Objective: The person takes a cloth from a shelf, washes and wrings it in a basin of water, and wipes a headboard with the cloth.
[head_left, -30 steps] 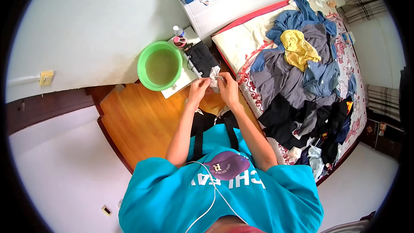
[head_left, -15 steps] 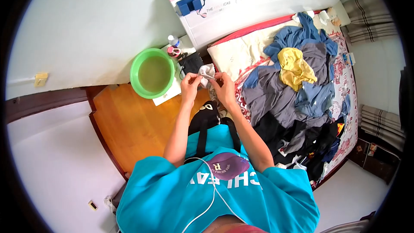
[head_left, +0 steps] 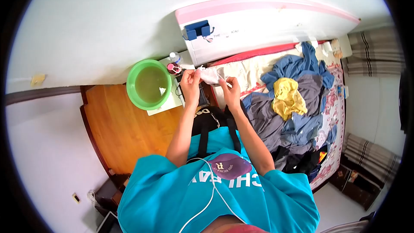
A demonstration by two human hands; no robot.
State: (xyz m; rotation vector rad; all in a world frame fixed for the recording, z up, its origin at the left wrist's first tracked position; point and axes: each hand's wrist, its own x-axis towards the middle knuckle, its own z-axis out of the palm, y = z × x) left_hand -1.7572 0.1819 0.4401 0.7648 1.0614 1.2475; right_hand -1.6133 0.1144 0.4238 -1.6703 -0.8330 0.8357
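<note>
Between my two hands a small white and grey sock (head_left: 210, 76) is stretched out sideways, in front of my body. My left hand (head_left: 190, 87) is closed, pinching its left end between thumb and fingers. On the other side my right hand (head_left: 231, 93) pinches the grey end. Left of the hands stands a green basin (head_left: 132, 89) holding murky water, with a small white shape (head_left: 162, 91) showing at its right side; I cannot make out what that is.
A bottle (head_left: 174, 57) and a pink-topped container (head_left: 173, 68) stand on the white bedside table (head_left: 166, 107). Rightward, the bed (head_left: 331, 118) carries a yellow garment (head_left: 288, 98), blue clothes (head_left: 297, 71) and dark clothes (head_left: 269, 114). A headboard (head_left: 258, 26) rises behind.
The bunched sock is now drawn out lengthwise, and my hands are slightly further apart. A white shape now shows in the basin. The head view has shifted, so the bed and headboard appear lower.
</note>
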